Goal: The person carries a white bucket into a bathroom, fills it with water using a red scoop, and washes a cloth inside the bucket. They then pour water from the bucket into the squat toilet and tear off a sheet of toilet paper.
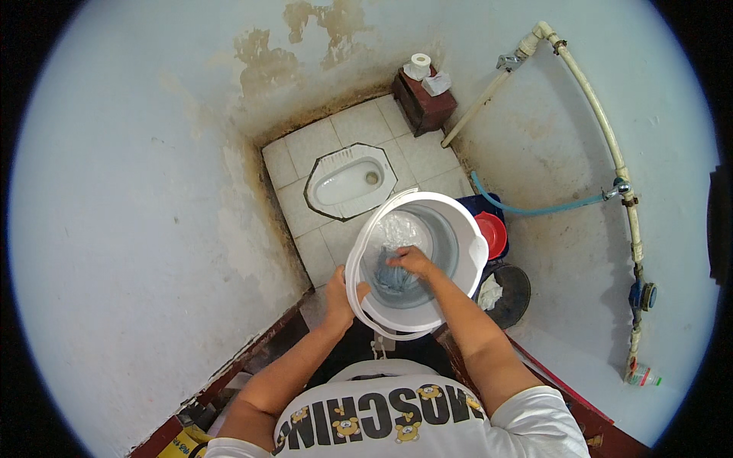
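Note:
A white plastic bucket [474, 260] is held tilted in front of me, its open top facing up toward my view. My left hand [339, 300] grips its left rim, with the thumb over the inside. Down inside the bucket, my right hand [413, 262] holds a wet-looking blue-grey cloth [392, 279] against the lower inner wall. Clear water [401, 226] glints at the bottom. The bucket's white handle hangs around the left and near side of the rim.
A white squat toilet [350, 182] is set in the tiled floor beyond the bucket. To the right are a red basin [492, 235], a dark bin [512, 295] with crumpled paper, and a blue hose [544, 210] on a wall pipe [595, 114]. A brown box [424, 106] carries tissue.

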### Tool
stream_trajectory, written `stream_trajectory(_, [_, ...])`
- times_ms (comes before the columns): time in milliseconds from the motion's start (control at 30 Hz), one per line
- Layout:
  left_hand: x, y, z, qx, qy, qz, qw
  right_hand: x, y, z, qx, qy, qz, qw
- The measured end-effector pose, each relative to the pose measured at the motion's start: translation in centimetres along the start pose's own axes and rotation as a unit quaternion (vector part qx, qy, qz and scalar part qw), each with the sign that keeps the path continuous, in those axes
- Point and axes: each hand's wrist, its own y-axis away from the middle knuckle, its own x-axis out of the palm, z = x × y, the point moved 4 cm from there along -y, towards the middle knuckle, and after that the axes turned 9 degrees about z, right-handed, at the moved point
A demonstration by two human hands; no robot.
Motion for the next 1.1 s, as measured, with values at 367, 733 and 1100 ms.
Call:
stream_trajectory(367, [-0.5,-0.9,1.4,0.05,-0.004,-0.015,0.999,-0.5,0.9,0.6,-0.106,-0.284,-0.012,0.953])
stream_trajectory(733, [-0.3,-1.2,1.8,0.042,0.023,-0.007,0.999,1.7,1.5,1.9,0.005,0.334,0.008,0.943])
stream_trajectory(1100, [-1.3,-1.3,3.0,0.035,0.018,-0.07,0.997,-5.0,6.7,6.3,-0.186,-0.073,0.049,0.979])
